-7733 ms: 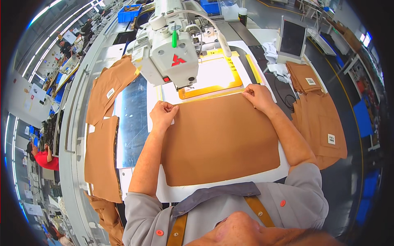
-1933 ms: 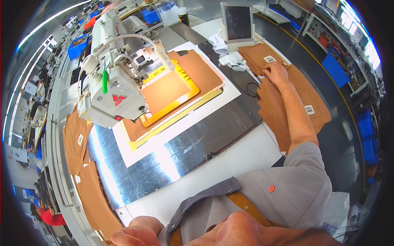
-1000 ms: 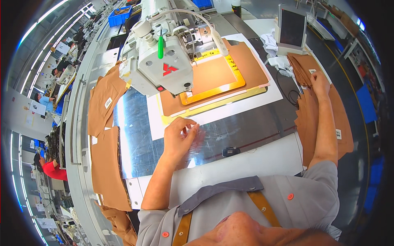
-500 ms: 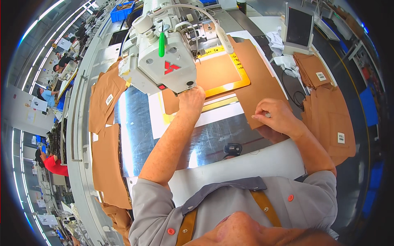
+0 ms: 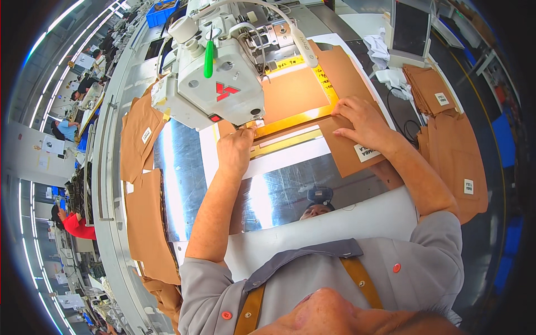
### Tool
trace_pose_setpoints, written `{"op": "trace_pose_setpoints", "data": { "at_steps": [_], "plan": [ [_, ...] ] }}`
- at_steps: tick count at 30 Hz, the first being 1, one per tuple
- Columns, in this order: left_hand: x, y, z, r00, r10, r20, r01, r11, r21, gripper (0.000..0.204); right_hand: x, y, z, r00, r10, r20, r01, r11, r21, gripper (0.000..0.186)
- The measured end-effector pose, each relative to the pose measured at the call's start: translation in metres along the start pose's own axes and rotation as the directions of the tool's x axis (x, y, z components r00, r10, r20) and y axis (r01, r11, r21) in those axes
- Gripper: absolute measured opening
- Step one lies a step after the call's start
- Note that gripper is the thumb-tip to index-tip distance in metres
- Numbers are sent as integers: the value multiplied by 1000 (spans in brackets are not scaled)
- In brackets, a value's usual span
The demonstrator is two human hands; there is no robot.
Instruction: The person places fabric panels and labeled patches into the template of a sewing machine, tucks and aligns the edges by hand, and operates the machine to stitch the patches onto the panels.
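Note:
A white sewing machine head (image 5: 209, 84) stands over a yellow template frame (image 5: 296, 125) on brown fabric (image 5: 290, 89). My left hand (image 5: 240, 142), fingers closed, grips the frame's front-left corner beside the needle area. My right hand (image 5: 357, 123) is open, fingertips on the frame's front-right corner and the palm over a brown piece (image 5: 347, 164) with a white label (image 5: 362, 152). This piece hangs past the white board (image 5: 307, 148) onto the shiny metal plate (image 5: 268, 201).
Brown pieces lie stacked at left (image 5: 148, 223) and right (image 5: 452, 167), with a smaller labelled stack (image 5: 424, 84) behind. A screen (image 5: 407, 30), white cloths (image 5: 391, 78), a dark cable (image 5: 410, 131) and a blue bin (image 5: 162, 12) surround the machine. Co-workers (image 5: 75, 226) sit at left.
My right hand has brought a brown piece from the right stack to the frame, then moved forward, fingers spreading, exposing its label. My left hand came up to the frame and shifted slightly left.

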State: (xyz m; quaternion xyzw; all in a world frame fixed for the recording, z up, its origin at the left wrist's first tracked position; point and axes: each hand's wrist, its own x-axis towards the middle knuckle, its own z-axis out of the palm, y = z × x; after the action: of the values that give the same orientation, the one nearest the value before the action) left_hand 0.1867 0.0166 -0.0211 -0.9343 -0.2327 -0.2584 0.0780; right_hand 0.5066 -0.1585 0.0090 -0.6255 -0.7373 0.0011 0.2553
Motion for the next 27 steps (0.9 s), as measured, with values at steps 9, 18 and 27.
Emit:
{"op": "trace_pose_setpoints", "data": {
  "at_steps": [9, 18, 27],
  "plan": [
    [-5, 18, -16, 955, -211, 207, 164, 960, 226, 25, 9, 10, -9, 964, 236, 123, -213, 962, -170, 57],
    [7, 46, -10, 919, -347, 186, 356, 934, -17, 41, 16, 6, -3, 995, 96, 32, -94, 994, -55, 43],
    [9, 55, -5, 943, -300, 142, 293, 954, 64, 39, 106, -27, 86, 994, -73, -86, 93, 962, 256, 26]
  ]
}}
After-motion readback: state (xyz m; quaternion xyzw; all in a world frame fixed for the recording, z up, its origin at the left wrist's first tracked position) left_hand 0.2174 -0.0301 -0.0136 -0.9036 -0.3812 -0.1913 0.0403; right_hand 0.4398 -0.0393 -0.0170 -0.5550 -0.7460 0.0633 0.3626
